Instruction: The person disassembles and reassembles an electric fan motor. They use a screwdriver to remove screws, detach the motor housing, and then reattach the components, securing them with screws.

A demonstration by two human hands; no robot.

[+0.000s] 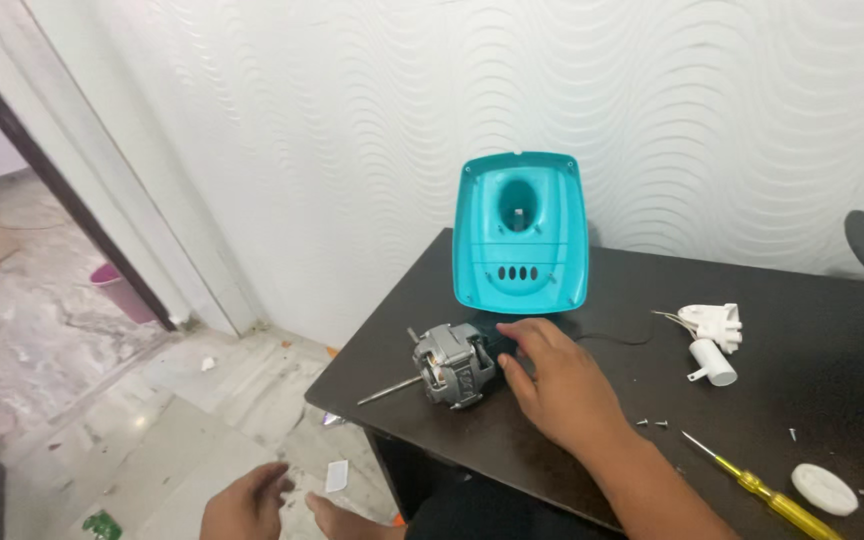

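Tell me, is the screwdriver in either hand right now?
No, the screwdriver lies on the table, apart from the right hand by the motor and the left hand below the edge.

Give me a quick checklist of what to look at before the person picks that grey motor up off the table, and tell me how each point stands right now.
1. Hand on the motor: right hand lies beside the motor, touching its rear; no grip closed around it. Not ok.
2. Second hand free: left hand is off the table, low near the floor, holding nothing. Ok.
3. Motor seated on the table: it lies near the front corner, shaft pointing towards the edge. Not ok.
4. Black wire detached from the motor: cannot tell.
5. Teal housing out of the way: it stands upright behind the motor. Ok.
6. Yellow screwdriver and loose screws out of the path: they lie off to the right. Ok.
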